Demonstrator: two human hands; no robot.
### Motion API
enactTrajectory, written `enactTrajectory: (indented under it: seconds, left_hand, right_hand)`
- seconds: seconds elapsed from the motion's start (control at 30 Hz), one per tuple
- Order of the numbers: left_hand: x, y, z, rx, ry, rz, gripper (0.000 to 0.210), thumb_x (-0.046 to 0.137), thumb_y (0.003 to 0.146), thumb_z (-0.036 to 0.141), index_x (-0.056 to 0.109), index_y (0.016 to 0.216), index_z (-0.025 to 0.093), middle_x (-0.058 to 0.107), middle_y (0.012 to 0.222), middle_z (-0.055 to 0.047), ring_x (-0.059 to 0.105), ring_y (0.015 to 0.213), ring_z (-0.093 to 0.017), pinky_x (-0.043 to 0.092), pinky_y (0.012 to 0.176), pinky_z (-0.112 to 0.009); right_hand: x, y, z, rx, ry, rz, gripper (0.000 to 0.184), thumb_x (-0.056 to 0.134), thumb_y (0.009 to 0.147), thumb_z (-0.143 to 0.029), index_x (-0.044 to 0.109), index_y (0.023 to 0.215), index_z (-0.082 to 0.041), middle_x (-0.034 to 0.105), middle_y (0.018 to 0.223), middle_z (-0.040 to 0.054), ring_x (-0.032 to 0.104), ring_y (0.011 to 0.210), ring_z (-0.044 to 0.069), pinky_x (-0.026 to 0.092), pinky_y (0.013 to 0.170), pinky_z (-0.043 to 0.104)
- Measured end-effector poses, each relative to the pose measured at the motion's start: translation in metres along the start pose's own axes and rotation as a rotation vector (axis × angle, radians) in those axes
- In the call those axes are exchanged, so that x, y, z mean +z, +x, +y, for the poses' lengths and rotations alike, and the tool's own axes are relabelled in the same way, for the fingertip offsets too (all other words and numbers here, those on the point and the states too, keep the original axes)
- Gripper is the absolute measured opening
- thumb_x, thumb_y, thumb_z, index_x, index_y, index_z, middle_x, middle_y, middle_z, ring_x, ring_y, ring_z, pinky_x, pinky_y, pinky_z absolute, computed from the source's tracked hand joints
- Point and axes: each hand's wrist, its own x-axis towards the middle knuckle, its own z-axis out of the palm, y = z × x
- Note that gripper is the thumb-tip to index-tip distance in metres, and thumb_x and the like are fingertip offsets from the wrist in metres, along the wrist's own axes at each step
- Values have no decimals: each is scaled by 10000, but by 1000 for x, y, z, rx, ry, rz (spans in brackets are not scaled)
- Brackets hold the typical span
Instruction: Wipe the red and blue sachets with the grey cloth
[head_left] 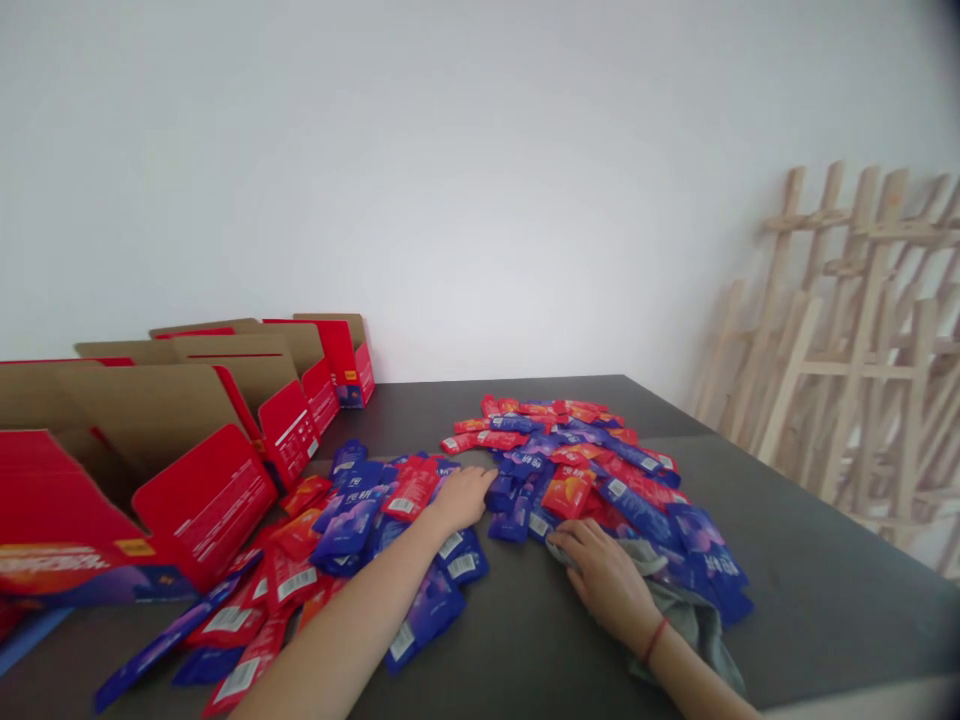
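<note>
My left hand [463, 498] lies over the gap between two heaps of flat foil packets, its fingers stretched toward a blue packet [501, 492]. Whether the fingertips press on that packet is hard to tell. To its left spreads a heap of red and blue packets [358, 510], many with white barcode labels. My right hand [604, 580], with a red string at the wrist, is closed on a crumpled grey-green cloth [694, 625]. Its fingertips are at the near edge of the right-hand heap, beside an orange-red packet [568, 490]. Part of the cloth is hidden under the hand and forearm.
Red cardboard boxes [202, 500] with raised brown flaps stand in rows at the left of the dark table [517, 640]. A white wall [480, 200] rises behind the table. Wooden easel-like frames [847, 365] stand beyond its right edge.
</note>
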Motion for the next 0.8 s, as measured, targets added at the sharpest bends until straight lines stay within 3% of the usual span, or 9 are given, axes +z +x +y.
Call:
enactTrajectory:
  seconds: [0.13,0.27,0.37,0.47,0.57,0.67,0.8]
  left_hand:
    - [-5,-5,8,19,-3,7,467,599,837,167,570,1302,205,656,1185,-113,609,1121,-303,438,1002,-437]
    - [-17,-10,18,21,17,28,286,588,857,127,664,1127,182,698,1068,-112,652,1022,-294,495,918,-417]
    - [-32,-21,34,52,5,68,320,582,864,108,645,1168,185,693,1114,-92,645,1042,-266,516,892,-371]
    - [-34,-43,59,150,-35,129,453,599,849,77,580,1272,239,642,1261,-45,598,1148,-220,477,982,-333]
    - [-11,-67,85,325,-74,272,495,630,851,101,543,1304,280,617,1298,-44,590,1156,-228,493,968,-349]
    - [28,-80,101,421,-9,383,293,637,894,171,603,1173,255,675,1114,-55,651,975,-229,553,793,-314]
    - [65,-84,104,392,-72,383,183,620,887,127,607,1047,215,682,936,-27,664,805,-176,552,705,-238]
  right_hand:
    - [1,-1,1,-12,-6,-9,474,499,779,-26,653,1189,-208,623,1222,88,535,1128,266,437,999,399]
    - [2,-1,-3,8,7,11,507,490,749,-5,661,1169,-232,632,1228,72,545,1133,255,445,992,384]
    - [2,1,-4,28,56,19,545,483,711,3,659,1166,-240,639,1225,58,552,1132,239,444,991,359]
    - [-3,3,3,46,170,52,564,471,680,-9,647,1168,-230,642,1219,56,556,1138,224,432,1010,345]
    - [-15,-1,11,76,299,131,558,448,666,-26,630,1159,-213,643,1207,70,559,1146,219,418,1035,361]
    - [-25,-13,9,32,343,159,578,428,657,-28,604,1175,-216,624,1240,80,540,1182,221,403,1054,385]
    - [-21,-33,-3,-245,264,-35,614,484,610,-32,598,1176,-239,616,1276,65,546,1164,241,436,1016,368]
